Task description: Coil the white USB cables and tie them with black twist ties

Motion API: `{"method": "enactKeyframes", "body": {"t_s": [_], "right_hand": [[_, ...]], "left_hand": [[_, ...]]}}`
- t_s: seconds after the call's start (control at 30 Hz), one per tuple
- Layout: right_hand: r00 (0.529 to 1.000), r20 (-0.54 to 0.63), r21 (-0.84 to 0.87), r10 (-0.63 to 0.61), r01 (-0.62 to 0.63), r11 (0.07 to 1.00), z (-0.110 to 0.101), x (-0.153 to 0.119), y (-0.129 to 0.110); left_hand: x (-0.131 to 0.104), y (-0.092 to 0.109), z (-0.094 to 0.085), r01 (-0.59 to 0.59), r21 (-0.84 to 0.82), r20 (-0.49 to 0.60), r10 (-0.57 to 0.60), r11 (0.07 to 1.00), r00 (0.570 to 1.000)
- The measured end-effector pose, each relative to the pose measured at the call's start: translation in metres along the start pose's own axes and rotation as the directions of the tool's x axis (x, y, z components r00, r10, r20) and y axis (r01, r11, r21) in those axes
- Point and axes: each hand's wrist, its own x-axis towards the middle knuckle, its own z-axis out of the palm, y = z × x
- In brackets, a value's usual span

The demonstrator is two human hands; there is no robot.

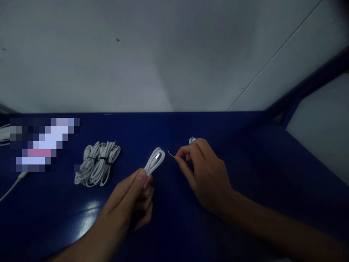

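My left hand [136, 196] is closed round a coiled white USB cable [155, 159], pinching it between thumb and fingers above the blue table. A shiny metal plug shows within the loops. To the right, my right hand [208, 171] pinches a thin, bent twist tie [171, 154] between thumb and forefinger; its free end points toward the coil but stays apart from it. Just behind the right hand's knuckles, part of another white cable [192, 139] peeks out, mostly hidden. Left of my left hand lies a pile of coiled white cables [98, 163], bound with dark ties.
At the far left is a blurred-out bright device [49, 142], with a white cord [11, 188] running from its lower end. A pale wall [136, 72] rises along the back edge of the blue table [174, 240]. A dark blue frame [305, 85] slants at the right.
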Motion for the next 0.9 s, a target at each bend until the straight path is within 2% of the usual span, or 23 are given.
{"method": "enactKeyframes", "body": {"t_s": [0.1,0.2,0.37,0.47,0.63,0.7,0.8,0.9], "right_hand": [[0.995,-0.073,0.162,0.061,-0.048,0.986,-0.005,-0.001,-0.003],[0.990,-0.136,0.337,0.042,0.007,0.942,-0.009,-0.004,-0.007],[0.996,-0.083,0.489,-0.020,0.058,0.870,-0.010,-0.012,-0.017],[0.997,-0.068,0.524,-0.020,0.053,0.850,-0.008,-0.017,-0.020],[0.997,-0.074,0.524,-0.027,0.062,0.850,-0.005,-0.018,-0.020],[0.997,-0.069,0.518,-0.029,0.061,0.853,-0.005,-0.017,-0.020],[0.997,-0.066,0.506,-0.043,0.071,0.860,-0.005,-0.018,-0.021],[0.997,-0.069,0.504,-0.041,0.071,0.861,-0.004,-0.020,-0.023]], "left_hand": [[0.002,-0.003,-0.001,-0.014,-0.012,-0.002,0.014,1.000,1.000],[0.003,-0.008,-0.003,-0.013,-0.011,0.009,0.013,1.000,1.000],[0.001,-0.008,-0.004,-0.008,-0.008,0.013,0.009,1.000,1.000],[0.003,-0.010,-0.007,-0.004,0.002,0.011,0.004,1.000,1.000],[0.013,-0.028,-0.019,0.045,-0.017,0.045,-0.044,0.999,0.998],[0.013,-0.033,-0.019,0.044,-0.025,0.025,-0.043,0.999,0.999],[0.008,-0.028,-0.013,0.038,-0.034,0.015,-0.037,0.999,0.999],[-0.001,-0.014,-0.004,0.039,-0.029,0.019,-0.039,0.999,0.999]]}}
